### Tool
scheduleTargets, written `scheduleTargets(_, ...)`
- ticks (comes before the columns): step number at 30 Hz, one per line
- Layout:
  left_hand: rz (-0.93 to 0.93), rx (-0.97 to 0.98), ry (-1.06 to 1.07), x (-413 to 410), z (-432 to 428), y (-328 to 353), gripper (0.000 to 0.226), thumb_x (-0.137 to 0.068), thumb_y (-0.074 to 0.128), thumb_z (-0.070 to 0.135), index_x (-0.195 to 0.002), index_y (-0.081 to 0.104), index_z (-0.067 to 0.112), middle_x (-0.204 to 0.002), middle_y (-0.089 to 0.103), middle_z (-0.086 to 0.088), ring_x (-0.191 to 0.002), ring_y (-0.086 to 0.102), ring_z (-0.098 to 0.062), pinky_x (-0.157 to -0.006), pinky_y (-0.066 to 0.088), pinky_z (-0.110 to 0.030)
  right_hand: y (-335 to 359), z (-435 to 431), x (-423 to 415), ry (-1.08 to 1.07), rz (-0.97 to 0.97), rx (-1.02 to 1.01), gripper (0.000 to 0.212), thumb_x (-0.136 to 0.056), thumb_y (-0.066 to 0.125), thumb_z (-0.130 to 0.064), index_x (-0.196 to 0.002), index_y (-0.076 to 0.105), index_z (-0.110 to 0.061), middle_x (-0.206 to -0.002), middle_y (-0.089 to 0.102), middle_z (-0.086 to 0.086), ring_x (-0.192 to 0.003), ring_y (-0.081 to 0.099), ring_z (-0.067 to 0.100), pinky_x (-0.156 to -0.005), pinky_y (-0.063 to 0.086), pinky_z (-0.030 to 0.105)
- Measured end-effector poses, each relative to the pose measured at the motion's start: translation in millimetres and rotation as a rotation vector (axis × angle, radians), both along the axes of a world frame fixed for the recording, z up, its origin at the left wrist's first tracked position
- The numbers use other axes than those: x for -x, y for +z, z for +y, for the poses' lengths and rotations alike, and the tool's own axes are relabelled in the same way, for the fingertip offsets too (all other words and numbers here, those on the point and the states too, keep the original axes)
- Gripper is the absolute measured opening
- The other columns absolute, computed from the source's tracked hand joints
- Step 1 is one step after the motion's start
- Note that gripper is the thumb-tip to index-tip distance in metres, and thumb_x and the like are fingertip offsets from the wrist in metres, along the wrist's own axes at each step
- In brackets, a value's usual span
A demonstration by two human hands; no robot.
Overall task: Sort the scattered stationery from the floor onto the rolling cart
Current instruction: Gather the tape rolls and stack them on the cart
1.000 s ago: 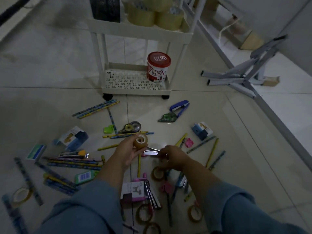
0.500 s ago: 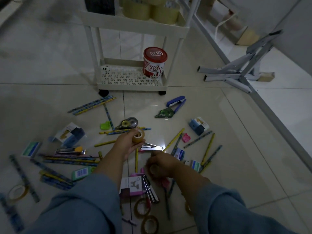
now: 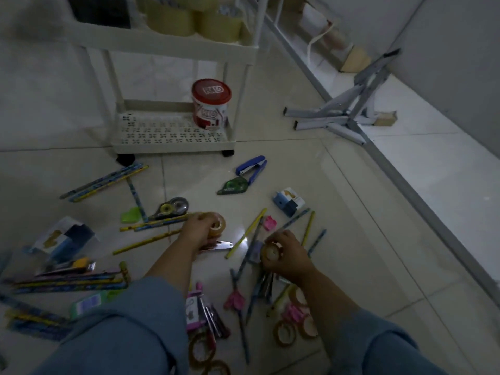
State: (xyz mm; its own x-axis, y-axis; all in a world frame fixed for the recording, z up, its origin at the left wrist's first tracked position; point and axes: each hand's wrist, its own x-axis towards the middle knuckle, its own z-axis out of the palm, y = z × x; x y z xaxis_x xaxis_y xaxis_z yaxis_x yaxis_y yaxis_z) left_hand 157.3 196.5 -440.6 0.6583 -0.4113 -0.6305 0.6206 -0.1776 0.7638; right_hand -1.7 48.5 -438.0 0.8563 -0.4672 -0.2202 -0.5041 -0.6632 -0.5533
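Note:
My left hand (image 3: 198, 232) grips a small clear tape roll (image 3: 217, 225) just above the floor. Close to its right, my right hand (image 3: 286, 255) holds a second small tape roll (image 3: 271, 253). Between and around the hands, pencils (image 3: 250, 232), a metal staple remover (image 3: 220, 245) and pink scissors (image 3: 234, 300) lie scattered on the tiles. The white rolling cart (image 3: 173, 140) stands beyond them; its bottom shelf carries a red-lidded tub (image 3: 211, 104), and its upper shelf holds large tape rolls (image 3: 189, 20).
A blue stapler (image 3: 251, 167), green correction tape (image 3: 232, 186), small boxes (image 3: 288, 203), more tape rolls (image 3: 284, 332) and pencil bundles (image 3: 67, 281) litter the floor. A folded metal stand (image 3: 343, 115) lies at the right by a raised ledge (image 3: 433, 190).
My right hand has picked a small tape roll up from the pile and lifted it. My left hand keeps its roll and stays over the staple remover. The view has shifted slightly.

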Motion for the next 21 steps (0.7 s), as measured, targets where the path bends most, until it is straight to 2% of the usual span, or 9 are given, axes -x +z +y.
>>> scheduleTargets(2, 0.005, 0.006, -0.025, 11, -19, -3, 0.009, -0.092, 0.055, 0.015, -0.096, 0.054, 0.007, -0.082, 0.056, -0.015, -0.065, 0.058, -0.026, -0.054, 0.053, -0.029, 2, -15, 26, -0.025, 0.044, 0.011, 0.042, -0.071, 0.077, -0.020, -0.109, 0.061, -0.010, -0.107, 0.050, 0.006, -0.100, 0.055, 0.023, -0.088, 0.046, 0.031)
scheduleTargets(6, -0.007, 0.038, -0.054, 40, -52, -5, 0.010, -0.094, 0.051, 0.013, -0.090, 0.055, 0.005, -0.095, 0.056, -0.017, -0.071, 0.056, -0.021, -0.064, 0.050, -0.030, 10, -33, 67, 0.028, 0.218, 0.020, 0.047, -0.071, 0.077, -0.022, -0.115, 0.062, -0.017, -0.113, 0.054, 0.011, -0.105, 0.055, 0.025, -0.084, 0.038, 0.022)
scheduleTargets(9, 0.000, 0.045, -0.106, 57, -71, -8, 0.023, -0.094, 0.051, 0.014, -0.110, 0.055, -0.002, -0.113, 0.055, -0.022, -0.080, 0.059, -0.025, -0.058, 0.053, -0.027, 10, -31, 83, 0.024, 0.264, 0.035, 0.046, -0.074, 0.074, -0.024, -0.119, 0.062, -0.021, -0.112, 0.053, 0.011, -0.103, 0.055, 0.025, -0.075, 0.031, 0.014)
scheduleTargets(11, 0.015, 0.051, -0.140, 65, -78, -11, 0.035, -0.094, 0.051, 0.017, -0.124, 0.049, -0.002, -0.120, 0.053, -0.021, -0.078, 0.060, -0.023, -0.057, 0.055, -0.025, 5, -27, 86, 0.029, 0.259, 0.049, 0.041, -0.078, 0.071, -0.025, -0.118, 0.063, -0.020, -0.110, 0.054, 0.011, -0.103, 0.055, 0.024, -0.073, 0.029, 0.012)
scheduleTargets(16, 0.049, 0.069, -0.174, 68, -81, -12, 0.039, -0.094, 0.053, 0.020, -0.127, 0.044, 0.000, -0.126, 0.050, -0.023, -0.077, 0.061, -0.023, -0.065, 0.053, -0.028, -8, -14, 88, 0.044, 0.305, 0.057, 0.042, -0.078, 0.069, -0.025, -0.118, 0.061, -0.015, -0.115, 0.049, 0.010, -0.102, 0.054, 0.025, -0.084, 0.040, 0.024)
scheduleTargets(18, 0.048, 0.062, -0.168, 65, -77, -11, 0.038, -0.094, 0.053, 0.020, -0.126, 0.046, 0.000, -0.125, 0.052, -0.024, -0.079, 0.062, -0.025, -0.063, 0.054, -0.028, -13, -12, 88, -0.002, 0.326, 0.074, 0.041, -0.080, 0.067, -0.027, -0.118, 0.058, -0.016, -0.113, 0.049, 0.009, -0.100, 0.055, 0.026, -0.081, 0.042, 0.026)
scheduleTargets(21, 0.050, 0.052, -0.149, 59, -70, -7, 0.037, -0.094, 0.053, 0.019, -0.125, 0.049, -0.001, -0.125, 0.054, -0.023, -0.093, 0.060, -0.031, -0.057, 0.054, -0.026, -18, -10, 85, -0.031, 0.344, 0.101, 0.039, -0.080, 0.064, -0.028, -0.116, 0.057, -0.017, -0.110, 0.051, 0.009, -0.100, 0.055, 0.026, -0.081, 0.043, 0.028)
